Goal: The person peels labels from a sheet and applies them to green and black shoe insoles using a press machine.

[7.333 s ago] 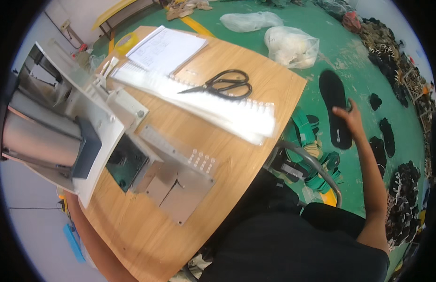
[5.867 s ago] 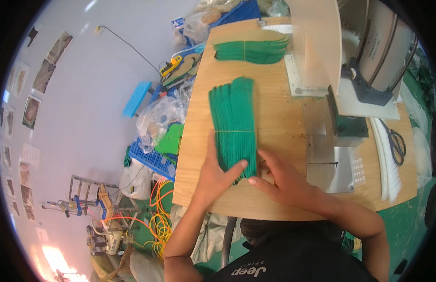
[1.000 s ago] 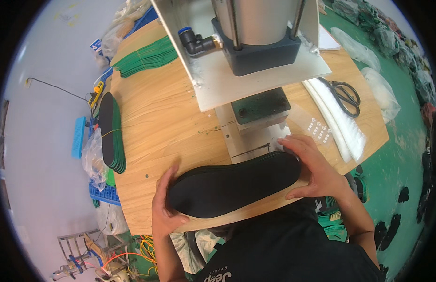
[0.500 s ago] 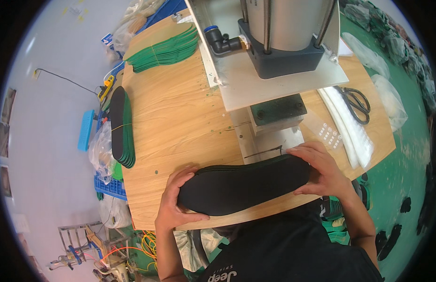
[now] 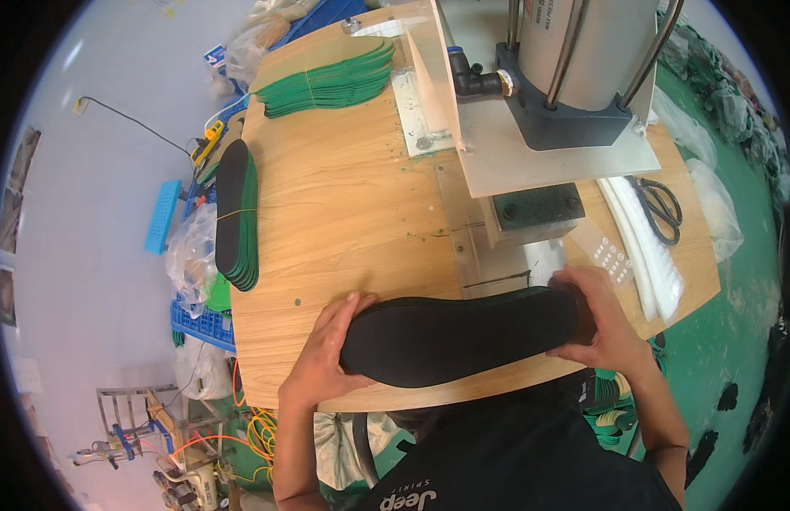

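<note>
A stack of black shoe insoles [image 5: 459, 336] lies crosswise at the near edge of the wooden table, its top one hiding most of those beneath. My left hand [image 5: 328, 351] is curled round the stack's left end, thumb low and fingers behind. Round its right end closes my right hand [image 5: 601, 322], thumb at the near side. Just behind the stack stands a press with a metal block [image 5: 535, 213] beneath a grey cylinder [image 5: 574, 60]. The metal base plate [image 5: 497, 271] of the press reaches to the stack's far side.
A banded bundle of black and green insoles [image 5: 238, 217] lies at the table's left edge. Another green bundle [image 5: 327, 78] sits at the far left. Black-handled scissors [image 5: 660, 209], white cloth strips [image 5: 640, 247] and a clear sticker sheet [image 5: 612, 260] lie right of the press.
The view has shifted, so the table and press appear moved. Both hands keep hold of the insole stack, which stays at the near edge.
</note>
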A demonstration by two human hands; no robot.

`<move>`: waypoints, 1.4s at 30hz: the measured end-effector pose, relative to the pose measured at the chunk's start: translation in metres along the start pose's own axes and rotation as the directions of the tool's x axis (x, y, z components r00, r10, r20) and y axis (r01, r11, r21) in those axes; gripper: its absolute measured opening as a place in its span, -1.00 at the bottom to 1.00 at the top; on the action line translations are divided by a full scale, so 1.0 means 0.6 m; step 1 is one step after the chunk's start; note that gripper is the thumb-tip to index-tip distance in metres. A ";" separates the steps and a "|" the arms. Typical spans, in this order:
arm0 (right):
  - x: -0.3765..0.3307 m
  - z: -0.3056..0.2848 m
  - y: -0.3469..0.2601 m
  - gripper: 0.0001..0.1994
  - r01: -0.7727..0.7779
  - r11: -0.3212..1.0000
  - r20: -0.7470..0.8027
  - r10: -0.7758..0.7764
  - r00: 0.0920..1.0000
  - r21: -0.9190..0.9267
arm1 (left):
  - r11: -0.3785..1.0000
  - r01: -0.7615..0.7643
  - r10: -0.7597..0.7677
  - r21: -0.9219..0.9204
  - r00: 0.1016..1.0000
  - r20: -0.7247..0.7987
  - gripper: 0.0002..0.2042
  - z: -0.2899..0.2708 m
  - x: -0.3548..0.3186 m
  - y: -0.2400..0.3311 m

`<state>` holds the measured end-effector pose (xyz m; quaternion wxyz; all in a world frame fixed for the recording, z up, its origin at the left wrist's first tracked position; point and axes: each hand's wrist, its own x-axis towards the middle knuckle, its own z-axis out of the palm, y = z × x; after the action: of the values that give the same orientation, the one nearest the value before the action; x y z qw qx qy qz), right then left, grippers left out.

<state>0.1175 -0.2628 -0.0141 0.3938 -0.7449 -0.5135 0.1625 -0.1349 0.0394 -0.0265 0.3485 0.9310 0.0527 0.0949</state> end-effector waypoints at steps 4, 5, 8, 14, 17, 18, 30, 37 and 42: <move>-0.002 0.004 0.015 -0.15 0.028 0.997 -0.026 -0.030 0.999 -0.073 | 1.000 -0.010 0.011 0.020 0.999 -0.037 0.17 0.009 0.005 -0.011; 0.001 0.004 0.016 -0.17 0.024 0.996 -0.030 -0.027 0.999 -0.081 | 0.999 -0.003 0.004 0.032 0.999 -0.048 0.17 0.008 0.008 -0.014; 0.024 0.007 0.019 -0.22 0.012 0.997 -0.072 -0.018 0.997 -0.079 | 0.998 0.015 -0.011 0.056 0.998 -0.069 0.19 0.000 0.022 -0.028; 0.072 0.018 0.044 -0.34 0.019 0.999 -0.164 -0.024 0.986 -0.031 | 0.994 0.060 -0.070 -0.086 0.990 -0.120 0.14 -0.011 0.060 -0.057; 0.083 0.015 0.041 -0.40 0.029 0.998 -0.155 -0.037 0.987 -0.048 | 0.980 0.094 -0.114 -0.176 0.988 -0.103 0.14 -0.018 0.078 -0.054; 0.084 0.015 0.039 -0.42 0.019 0.999 -0.167 -0.026 0.986 -0.041 | 0.978 0.098 -0.118 -0.185 0.988 -0.103 0.14 -0.020 0.082 -0.056; 0.095 0.026 0.058 -0.41 0.058 0.992 -0.279 -0.087 0.956 -0.111 | 0.964 0.122 -0.148 -0.235 0.984 -0.097 0.13 -0.025 0.108 -0.061; 0.086 0.016 0.045 -0.41 0.004 0.997 -0.258 -0.022 0.966 -0.071 | 0.972 0.127 -0.155 -0.196 0.979 -0.134 0.16 -0.014 0.106 -0.061; 0.057 -0.053 0.052 -0.55 0.007 0.980 -0.353 -0.078 0.932 -0.198 | 0.950 0.103 -0.136 -0.295 0.986 -0.094 0.20 -0.021 0.105 -0.063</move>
<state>0.1725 -0.2510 -0.0118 0.4101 -0.7853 -0.4624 -0.0355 -0.0774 0.0863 -0.0336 0.4822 0.8583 0.1144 0.1329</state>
